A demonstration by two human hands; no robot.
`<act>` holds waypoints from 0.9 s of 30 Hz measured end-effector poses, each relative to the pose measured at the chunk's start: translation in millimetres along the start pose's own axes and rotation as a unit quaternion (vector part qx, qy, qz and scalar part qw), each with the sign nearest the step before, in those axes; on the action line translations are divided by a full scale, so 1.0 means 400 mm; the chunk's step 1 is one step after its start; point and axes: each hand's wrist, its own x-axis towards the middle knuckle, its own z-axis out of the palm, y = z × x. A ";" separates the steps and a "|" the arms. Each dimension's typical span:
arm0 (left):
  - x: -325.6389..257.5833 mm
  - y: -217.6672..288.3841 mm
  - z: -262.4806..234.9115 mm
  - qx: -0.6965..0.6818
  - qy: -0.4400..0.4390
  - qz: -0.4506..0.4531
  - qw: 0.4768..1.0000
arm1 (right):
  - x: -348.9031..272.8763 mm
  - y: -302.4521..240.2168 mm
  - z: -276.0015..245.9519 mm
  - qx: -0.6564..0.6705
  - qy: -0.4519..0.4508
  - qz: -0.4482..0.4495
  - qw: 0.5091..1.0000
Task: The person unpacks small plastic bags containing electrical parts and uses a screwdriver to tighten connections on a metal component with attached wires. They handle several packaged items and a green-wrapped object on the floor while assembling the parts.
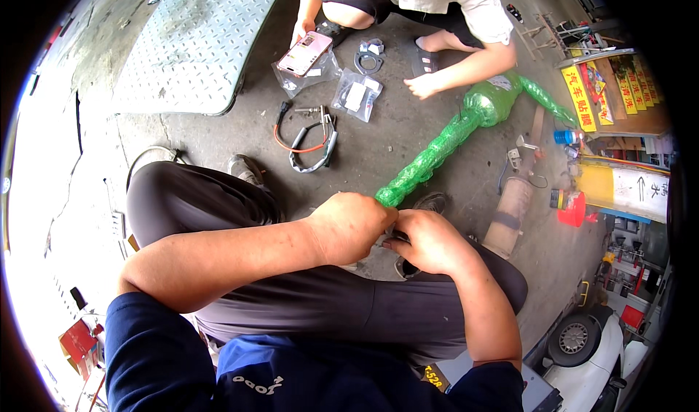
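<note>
A long pipe wrapped in green bubble wrap (429,161) slants from between my knees up to the right, with a fat bulge and a thinner tail at its far end. My left hand (351,226) is closed round its near end. Close against it, my right hand (433,243) has its fingers curled in at the pipe's tip. A small greyish bit shows between the two hands, but what the right fingers pinch is hidden. Across from me a crouching person's hand holds a pink phone (306,53); their other hand (420,86) hangs near the bulge.
A cable with orange and grey sleeving (314,148), clear plastic bags (357,95) and a flat metal gasket (368,62) lie on the concrete floor. A tread-plate ramp (196,48) stands upper left. To the right lies a rusty exhaust pipe (510,212), near a red container (571,210).
</note>
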 end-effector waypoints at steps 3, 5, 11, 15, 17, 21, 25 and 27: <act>-0.001 -0.006 -0.003 -0.002 0.012 -0.002 1.000 | 0.000 -0.006 -0.007 -0.009 0.001 0.008 1.000; 0.000 -0.006 -0.007 -0.003 0.014 -0.008 1.000 | 0.000 -0.009 -0.011 -0.014 -0.001 0.013 1.000; 0.004 0.000 -0.009 -0.011 0.020 -0.025 0.999 | -0.001 -0.010 -0.011 -0.006 0.012 0.011 1.000; 0.009 -0.010 0.006 -0.029 0.051 -0.031 0.998 | 0.006 -0.039 -0.027 0.025 0.029 0.028 0.999; 0.011 -0.013 0.005 -0.034 0.061 -0.031 0.997 | 0.009 -0.047 -0.031 0.036 0.035 0.039 0.998; 0.013 -0.014 -0.002 -0.039 0.074 -0.022 0.996 | 0.008 -0.048 -0.026 0.067 0.062 0.045 0.995; 0.009 -0.020 -0.002 -0.050 0.094 -0.014 0.994 | 0.013 -0.053 -0.030 0.085 0.067 0.041 0.993; 0.012 -0.020 0.004 -0.054 0.100 -0.011 0.993 | 0.011 -0.044 -0.026 0.080 0.073 0.032 0.994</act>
